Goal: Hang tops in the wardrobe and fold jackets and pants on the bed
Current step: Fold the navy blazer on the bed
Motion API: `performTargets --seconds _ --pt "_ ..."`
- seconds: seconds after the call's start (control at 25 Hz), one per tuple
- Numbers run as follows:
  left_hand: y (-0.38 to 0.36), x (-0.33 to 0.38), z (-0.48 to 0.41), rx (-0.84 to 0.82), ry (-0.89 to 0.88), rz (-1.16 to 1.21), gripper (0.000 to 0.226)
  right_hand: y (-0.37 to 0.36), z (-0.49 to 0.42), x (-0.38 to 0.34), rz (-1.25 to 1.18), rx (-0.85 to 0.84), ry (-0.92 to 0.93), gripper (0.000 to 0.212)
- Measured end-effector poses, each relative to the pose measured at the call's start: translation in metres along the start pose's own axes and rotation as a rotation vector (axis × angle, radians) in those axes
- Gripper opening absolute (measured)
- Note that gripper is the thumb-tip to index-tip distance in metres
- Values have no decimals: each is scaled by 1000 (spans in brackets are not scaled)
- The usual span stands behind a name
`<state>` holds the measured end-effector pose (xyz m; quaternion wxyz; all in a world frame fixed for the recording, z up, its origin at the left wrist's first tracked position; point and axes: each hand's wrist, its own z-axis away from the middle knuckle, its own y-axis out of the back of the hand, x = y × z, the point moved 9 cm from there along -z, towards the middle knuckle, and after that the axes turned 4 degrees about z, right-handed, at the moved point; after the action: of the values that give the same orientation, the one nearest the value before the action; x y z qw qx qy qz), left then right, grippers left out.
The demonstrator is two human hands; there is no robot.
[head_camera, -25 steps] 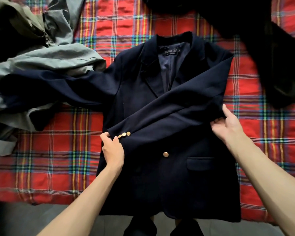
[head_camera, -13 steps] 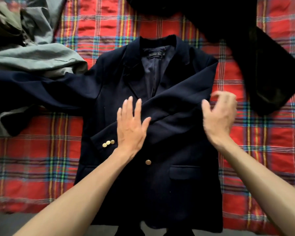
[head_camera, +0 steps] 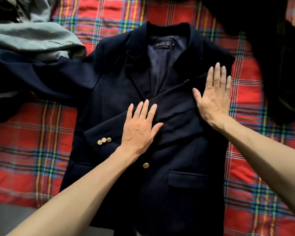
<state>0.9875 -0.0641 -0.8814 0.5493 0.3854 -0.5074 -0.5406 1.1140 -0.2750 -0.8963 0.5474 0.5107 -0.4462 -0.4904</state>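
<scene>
Jacket [head_camera: 177, 193], navy, lies front up on the plaid blanket [head_camera: 32, 142] covering the bed, collar away from you and hem toward you. One sleeve [head_camera: 174, 116] is folded slantwise across the jacket's chest, and its cuff carries three gold cuff buttons [head_camera: 103, 140]. Your left hand [head_camera: 138, 128] lies flat on that sleeve just beside the cuff, fingers straight and slightly spread, gripping nothing. Your right hand [head_camera: 213, 99] lies flat on the upper end of the same sleeve near the shoulder, fingers straight, thumb out, also gripping nothing. A single gold front button [head_camera: 146, 165] shows just below your left wrist, and a pocket flap [head_camera: 187, 176] sits lower on the front.

The hem runs out of the bottom of the view, so its end is unseen. The label [head_camera: 164, 44] inside the collar has pale lettering too blurred to read in full. The other sleeve [head_camera: 41, 79] stretches off to your left, its cuff lost in shadow near the frame edge. It crosses a rumpled grey garment [head_camera: 32, 40], itself cut off at the left and top. A black garment [head_camera: 271, 48] fills the upper right, too dark for you to tell its kind.

The blanket is red with blue, green, yellow and white lines. At the lower left a dull grey strip [head_camera: 7, 217] shows beyond the blanket's edge; you cannot tell what it is.
</scene>
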Motion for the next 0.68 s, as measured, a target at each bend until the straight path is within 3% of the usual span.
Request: performTargets --seconds 0.12,0.24,0.4,0.48,0.6,0.68 --pt "23 -50 20 130 138 20 65 9 15 -22 31 13 65 81" --pt "-3 -95 58 24 255 -22 72 -10 23 -29 107 -33 49 80" --pt "-29 -106 70 -31 227 8 73 -7 23 -25 87 -61 -88 78" --pt "-27 -106 68 -30 221 20 73 7 35 -57 17 -12 17 76" --pt "-30 -108 70 -42 193 11 73 0 73 -129 -17 -47 319 69" --pt "-32 -110 72 -52 175 8 74 -15 81 -138 27 -107 352 66"
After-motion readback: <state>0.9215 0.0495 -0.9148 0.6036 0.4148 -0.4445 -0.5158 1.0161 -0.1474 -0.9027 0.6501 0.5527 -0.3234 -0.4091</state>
